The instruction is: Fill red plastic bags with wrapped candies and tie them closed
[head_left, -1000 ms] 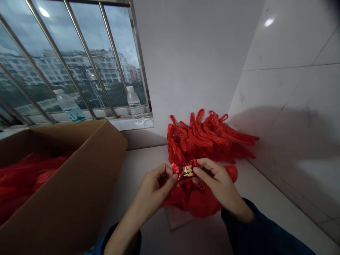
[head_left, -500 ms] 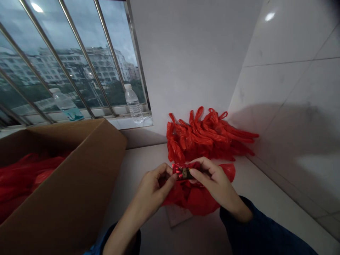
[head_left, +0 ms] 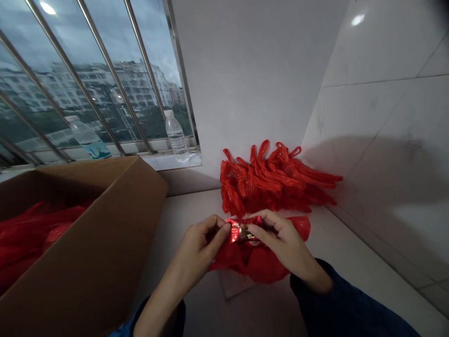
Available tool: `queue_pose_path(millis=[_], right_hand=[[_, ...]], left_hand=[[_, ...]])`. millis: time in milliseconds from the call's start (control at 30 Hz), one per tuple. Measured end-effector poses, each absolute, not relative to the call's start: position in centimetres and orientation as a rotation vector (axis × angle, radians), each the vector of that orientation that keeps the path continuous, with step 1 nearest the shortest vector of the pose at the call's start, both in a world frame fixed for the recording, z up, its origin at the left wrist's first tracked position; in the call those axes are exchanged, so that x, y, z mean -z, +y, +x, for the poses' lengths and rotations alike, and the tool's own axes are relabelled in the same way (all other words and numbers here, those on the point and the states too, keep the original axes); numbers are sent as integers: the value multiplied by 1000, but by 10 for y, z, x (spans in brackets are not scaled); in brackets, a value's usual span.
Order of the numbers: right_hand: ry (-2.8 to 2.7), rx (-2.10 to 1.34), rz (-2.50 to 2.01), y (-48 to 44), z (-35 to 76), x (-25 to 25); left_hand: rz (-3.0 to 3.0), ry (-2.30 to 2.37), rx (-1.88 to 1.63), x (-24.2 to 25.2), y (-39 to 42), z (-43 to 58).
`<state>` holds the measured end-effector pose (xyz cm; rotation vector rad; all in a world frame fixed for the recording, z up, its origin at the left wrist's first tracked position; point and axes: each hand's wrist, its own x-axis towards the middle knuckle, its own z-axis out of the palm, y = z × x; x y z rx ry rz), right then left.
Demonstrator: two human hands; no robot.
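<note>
Between my two hands is a small shiny red packet [head_left: 237,230] with a dark and gold print, like a wrapped snack. My left hand [head_left: 202,241] pinches its left end between thumb and forefinger. My right hand [head_left: 278,236] is closed on its right part, the thumb lying across the front. Directly under the packet, a red plastic bag [head_left: 268,267] lies spread on the white surface, partly hidden by my hands. A flat pale item [head_left: 235,284] sticks out from beneath the bag; what it is I cannot tell.
Several red plastic bags [head_left: 266,180] stand bunched against the wall. At left, a cardboard box [head_left: 87,252] holds more red plastic [head_left: 38,229]. A clear bottle [head_left: 176,138] stands on the windowsill, and another bottle [head_left: 87,138] leans behind the box by the barred window.
The packet has tilted slightly, so its face catches more light. My left hand has shifted a little to the left, toward the packet's end; my right hand has barely moved.
</note>
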<state>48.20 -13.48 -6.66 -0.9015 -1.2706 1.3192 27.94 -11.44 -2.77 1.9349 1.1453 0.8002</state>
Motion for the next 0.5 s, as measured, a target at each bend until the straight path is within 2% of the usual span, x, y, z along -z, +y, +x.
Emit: queue_pose_path(millis=[133,333,500], right_hand=[[-1380,-1184,-951,-139,487,60],[-1953,-805,-1014,-153,508,42],[-2185,-481,-1548,-148,501,64]], left_hand=[[1957,1206,-819,27,-114,274],[1736,1300,-1005,6,-129,265],[1646,1184,-970,-9,-142,259]])
